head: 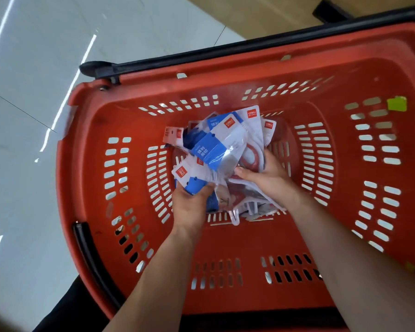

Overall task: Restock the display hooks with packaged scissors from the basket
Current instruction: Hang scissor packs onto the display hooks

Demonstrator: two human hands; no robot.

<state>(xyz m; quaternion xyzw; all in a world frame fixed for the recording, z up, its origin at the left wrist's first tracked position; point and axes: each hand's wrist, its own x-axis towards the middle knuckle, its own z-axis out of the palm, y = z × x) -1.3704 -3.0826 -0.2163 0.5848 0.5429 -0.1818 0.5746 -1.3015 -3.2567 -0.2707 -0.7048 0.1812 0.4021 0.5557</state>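
Carefully lift the packaged scissors [222, 149] heaped mid-frame in the red basket [249, 295], with fingers [243, 173] of left hand [189, 204] and right hand [268, 173] curled round the stack's near edges, squaring the hang-holes first to ease hooking later.

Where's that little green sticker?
In the head view, the lime-green sticker sits upper right on the inner wall of the red plastic basket, beside its slots.

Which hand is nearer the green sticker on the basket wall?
Right. The right hand grips scissor packets down and left of the green sticker; the left hand grips packets even farther left of it.
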